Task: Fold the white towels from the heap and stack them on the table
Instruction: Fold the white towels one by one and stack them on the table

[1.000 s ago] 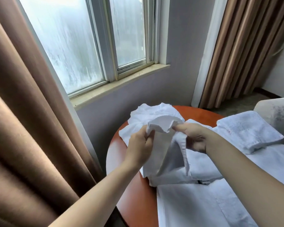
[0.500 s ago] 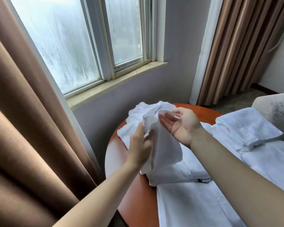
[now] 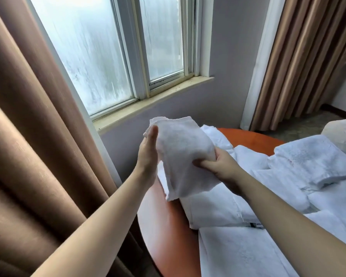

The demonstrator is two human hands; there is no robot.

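Towel (image 3: pixel 180 154) lengthwise near-upright, top slightly leftward

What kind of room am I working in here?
Likely a hotel room, though a home bedroom is possible: floor-length brown curtains flank a sliding window, and a small round table is heaped with plain white towels.
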